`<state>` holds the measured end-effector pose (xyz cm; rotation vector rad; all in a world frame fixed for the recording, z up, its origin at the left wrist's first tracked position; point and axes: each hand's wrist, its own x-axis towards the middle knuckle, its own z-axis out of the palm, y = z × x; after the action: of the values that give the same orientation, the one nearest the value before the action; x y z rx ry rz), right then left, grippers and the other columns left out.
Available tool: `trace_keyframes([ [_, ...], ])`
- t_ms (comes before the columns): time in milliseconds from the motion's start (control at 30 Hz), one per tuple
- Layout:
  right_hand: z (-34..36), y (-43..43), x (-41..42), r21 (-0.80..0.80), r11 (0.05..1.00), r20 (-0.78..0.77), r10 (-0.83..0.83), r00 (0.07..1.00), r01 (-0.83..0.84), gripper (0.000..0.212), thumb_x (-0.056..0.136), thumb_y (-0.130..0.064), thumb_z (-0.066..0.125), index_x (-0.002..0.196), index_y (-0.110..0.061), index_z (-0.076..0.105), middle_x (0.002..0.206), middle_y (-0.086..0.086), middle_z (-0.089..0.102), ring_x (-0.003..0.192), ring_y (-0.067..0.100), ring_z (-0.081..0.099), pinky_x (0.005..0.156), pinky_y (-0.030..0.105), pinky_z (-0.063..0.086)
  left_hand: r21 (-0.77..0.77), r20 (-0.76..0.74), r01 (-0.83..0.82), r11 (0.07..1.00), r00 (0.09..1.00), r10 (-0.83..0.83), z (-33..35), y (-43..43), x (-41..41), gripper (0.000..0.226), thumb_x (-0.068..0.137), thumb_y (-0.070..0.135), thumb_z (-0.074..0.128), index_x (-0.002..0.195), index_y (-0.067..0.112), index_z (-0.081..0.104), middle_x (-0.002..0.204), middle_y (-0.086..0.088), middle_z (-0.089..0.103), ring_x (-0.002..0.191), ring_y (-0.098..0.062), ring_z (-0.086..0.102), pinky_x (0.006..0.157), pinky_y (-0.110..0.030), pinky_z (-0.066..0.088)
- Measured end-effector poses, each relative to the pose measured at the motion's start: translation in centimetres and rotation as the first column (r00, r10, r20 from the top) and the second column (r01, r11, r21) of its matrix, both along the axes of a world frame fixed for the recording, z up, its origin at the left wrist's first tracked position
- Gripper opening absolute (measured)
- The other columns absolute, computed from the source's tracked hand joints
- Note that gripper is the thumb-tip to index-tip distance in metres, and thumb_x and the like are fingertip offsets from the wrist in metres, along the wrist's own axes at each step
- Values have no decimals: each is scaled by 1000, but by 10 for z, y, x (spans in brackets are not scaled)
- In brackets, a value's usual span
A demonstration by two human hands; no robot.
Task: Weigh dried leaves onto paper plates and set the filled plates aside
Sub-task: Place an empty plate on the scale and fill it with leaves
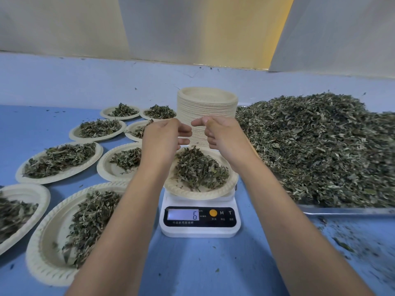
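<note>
A white kitchen scale (199, 218) stands in the middle of the blue table, its display reading 6. On it sits a paper plate (193, 194) holding a heap of dried leaves (198, 169). My left hand (164, 137) and my right hand (220, 135) hover side by side just above the far rim of that plate, fingers loosely curled toward each other and holding nothing I can make out. Behind them rises a tall stack of unused paper plates (207, 99). A big pile of dried leaves (320, 146) fills a metal tray (346, 210) on the right.
Several filled paper plates lie to the left of the scale, among them one at the near left (42, 253) and one further back (59, 161). Leaf crumbs dot the table at the right front. A pale wall runs along the table's far edge.
</note>
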<state>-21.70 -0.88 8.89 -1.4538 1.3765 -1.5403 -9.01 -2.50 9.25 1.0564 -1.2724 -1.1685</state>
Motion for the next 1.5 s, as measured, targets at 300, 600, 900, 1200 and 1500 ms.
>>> trace_keyframes([
  [300, 1, 16, -57, 86, 982, -250, -143, 957, 169, 14, 94, -23, 56, 91, -17, 69, 69, -9, 60, 51, -1, 51, 54, 14, 40, 32, -45, 137, 990, 990, -135, 6, 15, -16, 28, 92, 14, 46, 76, 10, 68, 70, 2, 73, 56, -7, 64, 53, -15, 44],
  [600, -10, 61, -156, 656, 693, -362, -59, 930, 299, 31, 96, -16, 47, 70, -9, 63, 51, -2, 57, 41, 7, 47, 40, 14, 32, 88, -41, 234, 968, 972, -231, 12, 30, -51, 27, 90, 12, 48, 74, 9, 69, 73, -2, 73, 59, -12, 63, 54, -16, 45],
  [900, -30, 53, -163, 841, 433, -448, 218, 867, 326, 43, 98, -25, 38, 68, -12, 65, 51, -1, 61, 45, 10, 52, 52, 17, 43, 76, -59, 236, 969, 971, -232, 17, 35, -56, 27, 92, 12, 48, 74, 9, 69, 74, -2, 73, 59, -12, 63, 55, -16, 45],
  [1200, -48, 11, -153, 349, 803, -407, -335, 850, 484, 32, 93, -3, 38, 77, -11, 64, 81, 11, 64, 59, 20, 56, 50, 25, 47, 48, -93, 225, 973, 971, -220, 21, 35, -47, 29, 93, 14, 46, 76, 10, 69, 77, -3, 74, 59, -10, 64, 54, -14, 46],
  [1500, -56, 17, -158, 275, 690, -792, -232, 564, 670, 28, 93, -6, 47, 114, 2, 65, 118, 20, 63, 111, 33, 57, 86, 29, 45, 45, -129, 203, 978, 972, -196, 24, 31, -39, 29, 93, 14, 46, 74, 11, 68, 73, 0, 74, 59, -9, 64, 56, -15, 45],
])
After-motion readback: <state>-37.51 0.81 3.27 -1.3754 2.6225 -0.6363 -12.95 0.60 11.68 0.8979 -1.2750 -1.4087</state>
